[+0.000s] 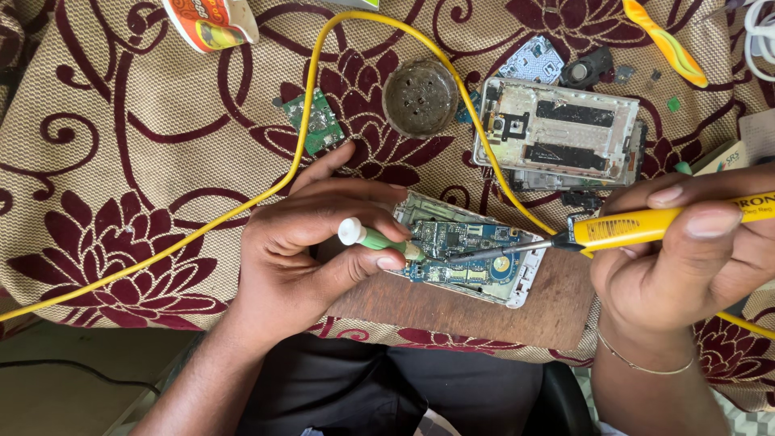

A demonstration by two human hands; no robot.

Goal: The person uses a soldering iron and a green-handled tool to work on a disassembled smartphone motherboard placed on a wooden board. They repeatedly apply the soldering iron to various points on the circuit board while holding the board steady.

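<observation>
fingers clamped: left hand (pixel 303 250) on green tool (pixel 373 239), right hand (pixel 686 258) on soldering iron (pixel 638 226) | circuit board (pixel 464 250) looks light, fragile; hold by edges

round tin (pixel 420 96), green board (pixel 316 121), phone frame (pixel 557 133)

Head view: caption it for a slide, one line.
Right hand touches a yellow soldering iron to an opened phone's circuit board; left hand steadies a green-handled tool.
</observation>
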